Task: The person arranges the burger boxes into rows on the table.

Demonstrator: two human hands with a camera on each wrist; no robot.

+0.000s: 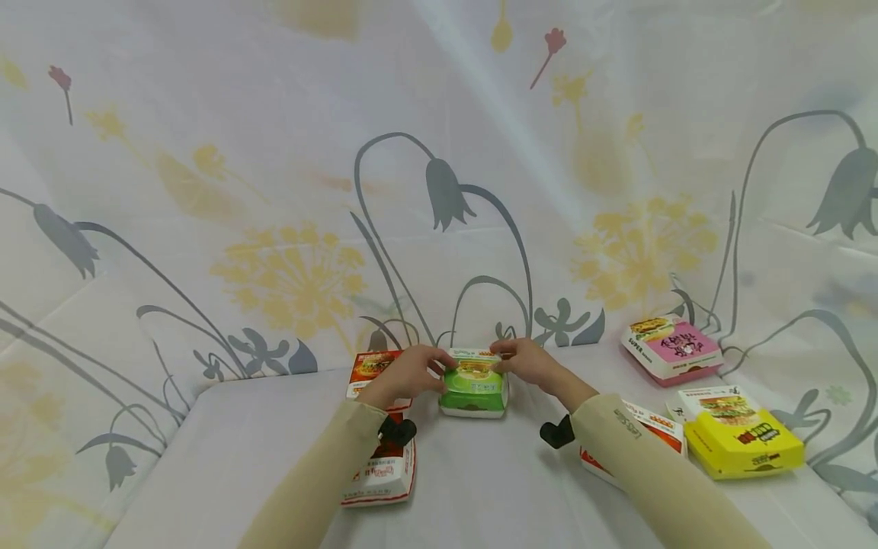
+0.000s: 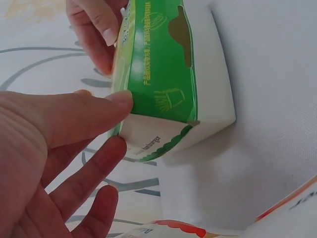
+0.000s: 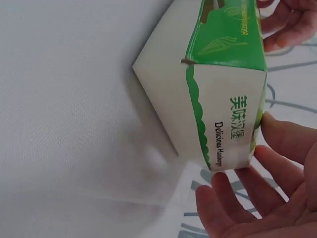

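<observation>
A green and white hamburger box [image 1: 475, 402], its lid closed, sits on the white-covered table between both hands. At its left side my left hand [image 1: 411, 371] pinches the lid's corner, thumb on the green top and index fingertip against the white side in the left wrist view. My right hand [image 1: 538, 367] grips the opposite side; in the right wrist view its thumb lies at the top edge and its fingertips touch the far end of the white side panel [image 3: 225, 119]. The other fingers of both hands are spread off the box.
Left of the green box are a red burger box [image 1: 366, 370] and a red and white one [image 1: 380, 476], partly behind the left arm. To the right stand a pink box [image 1: 686, 351], a yellow box [image 1: 744, 438] and a red-white box [image 1: 661, 435] partly under the right sleeve. A flowered cloth [image 1: 466, 252] hangs behind.
</observation>
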